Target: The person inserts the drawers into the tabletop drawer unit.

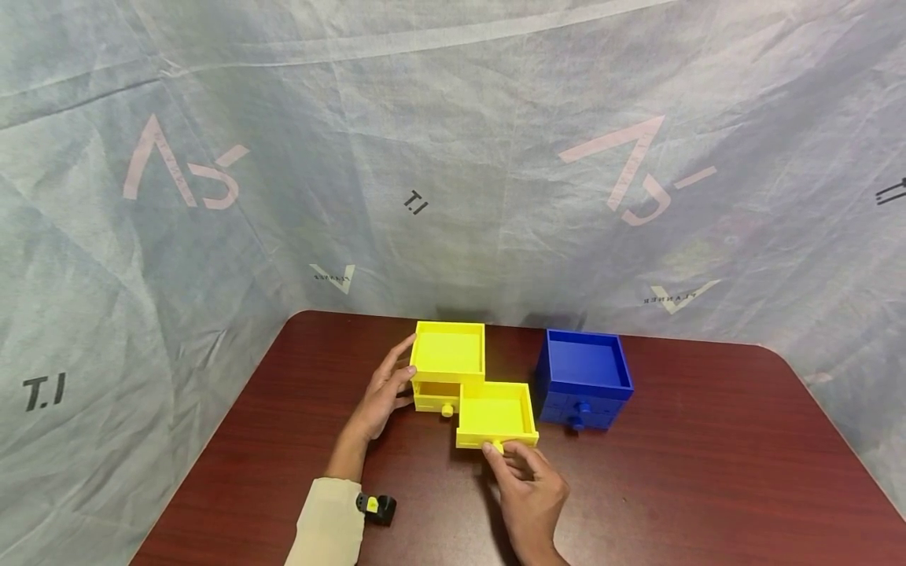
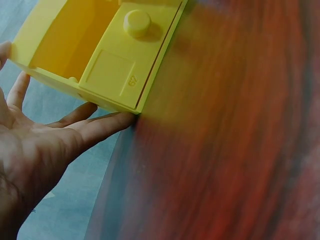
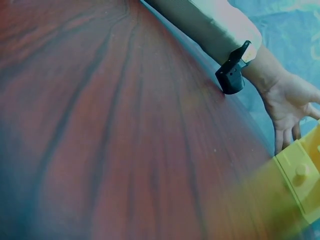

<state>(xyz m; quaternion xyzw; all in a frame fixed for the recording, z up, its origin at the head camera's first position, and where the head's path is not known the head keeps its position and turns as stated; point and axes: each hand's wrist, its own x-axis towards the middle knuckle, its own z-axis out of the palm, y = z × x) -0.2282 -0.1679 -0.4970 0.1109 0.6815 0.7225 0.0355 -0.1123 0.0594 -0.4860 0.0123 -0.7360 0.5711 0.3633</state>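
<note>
A small yellow cabinet (image 1: 449, 351) with a tray-like top stands on the table. Its upper slot gapes, while a lower drawer with a round knob (image 2: 137, 23) sits in place. My left hand (image 1: 380, 397) touches the cabinet's left side with extended fingers, the thumb near the front edge; the left wrist view shows fingertips (image 2: 125, 119) against its lower side. Out in front and to the right is a loose yellow drawer (image 1: 498, 410), nothing visible inside. My right hand (image 1: 532, 497) pinches its knob (image 1: 498, 446) between thumb and fingers. The right wrist view does not show the right hand.
A blue cabinet (image 1: 584, 362) with two knobbed drawers stands to the right of the yellow one. The dark red table (image 1: 694, 456) meets grey printed sheeting (image 1: 460, 196) behind and at the sides. A black wrist camera (image 1: 381, 509) is strapped by the left sleeve.
</note>
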